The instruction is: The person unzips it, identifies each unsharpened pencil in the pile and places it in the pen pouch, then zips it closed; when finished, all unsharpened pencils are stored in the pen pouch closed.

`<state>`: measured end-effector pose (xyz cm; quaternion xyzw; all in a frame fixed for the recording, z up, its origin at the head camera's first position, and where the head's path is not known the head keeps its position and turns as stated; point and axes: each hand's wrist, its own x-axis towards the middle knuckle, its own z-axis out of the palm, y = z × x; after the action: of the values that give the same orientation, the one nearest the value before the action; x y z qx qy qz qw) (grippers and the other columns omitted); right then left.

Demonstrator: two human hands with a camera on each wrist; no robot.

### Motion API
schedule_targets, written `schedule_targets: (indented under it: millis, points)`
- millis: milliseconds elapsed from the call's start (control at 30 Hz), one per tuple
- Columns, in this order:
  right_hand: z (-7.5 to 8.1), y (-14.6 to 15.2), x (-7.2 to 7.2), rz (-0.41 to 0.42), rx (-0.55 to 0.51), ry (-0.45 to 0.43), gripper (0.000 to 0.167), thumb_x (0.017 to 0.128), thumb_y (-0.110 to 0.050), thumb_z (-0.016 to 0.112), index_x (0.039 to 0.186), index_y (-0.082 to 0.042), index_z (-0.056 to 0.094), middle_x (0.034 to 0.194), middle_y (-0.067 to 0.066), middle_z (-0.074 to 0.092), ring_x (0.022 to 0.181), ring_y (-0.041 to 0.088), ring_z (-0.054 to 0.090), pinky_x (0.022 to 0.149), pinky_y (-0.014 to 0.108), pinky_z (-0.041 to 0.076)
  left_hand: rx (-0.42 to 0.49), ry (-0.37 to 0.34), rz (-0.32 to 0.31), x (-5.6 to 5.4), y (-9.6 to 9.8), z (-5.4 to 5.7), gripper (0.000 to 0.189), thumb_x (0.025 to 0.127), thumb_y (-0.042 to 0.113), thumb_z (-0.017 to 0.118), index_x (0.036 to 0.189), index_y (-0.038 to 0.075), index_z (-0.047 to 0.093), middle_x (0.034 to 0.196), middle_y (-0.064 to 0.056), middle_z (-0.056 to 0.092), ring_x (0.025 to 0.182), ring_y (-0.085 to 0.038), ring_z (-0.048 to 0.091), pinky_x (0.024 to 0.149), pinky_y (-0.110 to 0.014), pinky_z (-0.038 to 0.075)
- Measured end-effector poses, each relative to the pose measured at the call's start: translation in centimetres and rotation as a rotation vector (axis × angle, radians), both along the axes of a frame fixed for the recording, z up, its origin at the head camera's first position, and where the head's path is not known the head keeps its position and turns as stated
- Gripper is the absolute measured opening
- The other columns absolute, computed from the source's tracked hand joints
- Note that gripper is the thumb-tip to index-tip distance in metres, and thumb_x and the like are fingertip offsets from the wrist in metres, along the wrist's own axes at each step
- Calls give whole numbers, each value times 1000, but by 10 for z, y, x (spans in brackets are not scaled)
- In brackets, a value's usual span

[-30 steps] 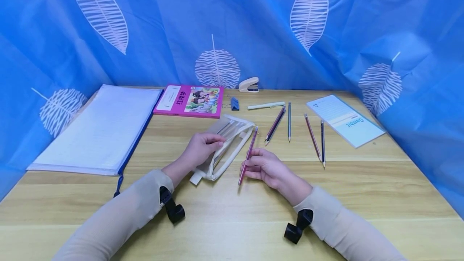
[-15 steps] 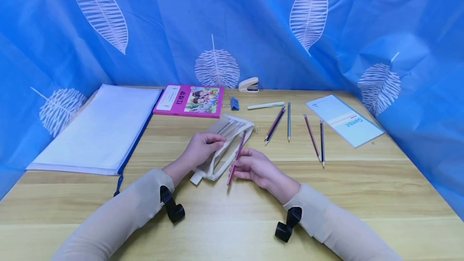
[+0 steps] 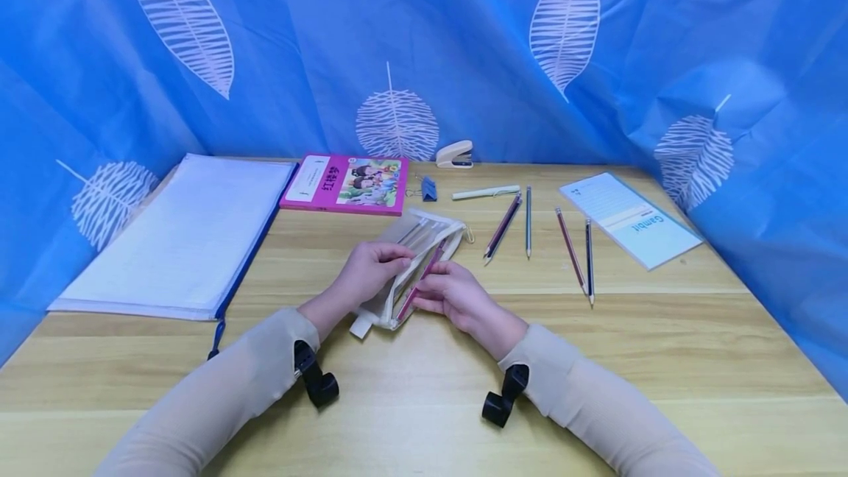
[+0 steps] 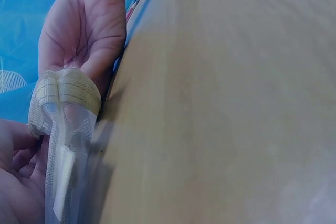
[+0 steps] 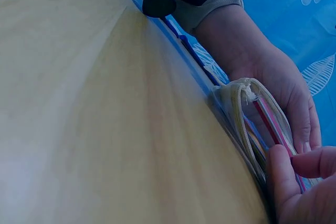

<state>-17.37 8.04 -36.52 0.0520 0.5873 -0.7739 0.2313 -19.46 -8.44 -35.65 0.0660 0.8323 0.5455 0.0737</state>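
My left hand [image 3: 363,271] pinches the left edge of a pale, see-through zip pencil case [image 3: 401,230], which lies unzipped on the table. Between thumb and fingers, my right hand [image 3: 464,300] holds a dark red pencil [image 3: 433,259] lengthwise in the case's mouth. The right wrist view shows the pencil [image 5: 269,121] inside the zip opening, its lower part partly covered by my fingers. From the left wrist, the end of the case [image 4: 65,90] with its fabric tab is seen between both hands; the pencil inside is hidden there.
Several pencils [image 3: 503,228] lie right of the case, behind them a pale green pen [image 3: 486,193]. A blue binder clip [image 3: 429,189], white stapler [image 3: 455,155] and pink book [image 3: 346,184] are at the back. A notepad [image 3: 629,221] lies right, a white zip folder [image 3: 179,238] left.
My right hand has moved left with the red pencil, from beside the pencil case into its opening. The left hand has stayed on the case's edge.
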Motion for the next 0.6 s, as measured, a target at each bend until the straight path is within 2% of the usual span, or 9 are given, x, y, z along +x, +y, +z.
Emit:
schedule_targets:
  millis: [300, 600]
  points:
    - [2, -9, -4, -28, 72, -22, 32, 84, 11, 51, 114, 7, 41, 84, 13, 59, 65, 16, 63, 71, 32, 55, 2, 8, 21, 2, 2, 3, 17, 88, 12, 63, 102, 12, 72, 106, -5, 68, 99, -18, 59, 87, -34, 44]
    - [4, -15, -5, -23, 88, -7, 35, 84, 12, 50, 117, 10, 38, 82, 12, 58, 63, 16, 62, 70, 32, 55, 58, 61, 18, 1, 4, -1, 16, 86, 8, 64, 100, 6, 71, 103, -9, 69, 98, -19, 60, 86, -33, 45]
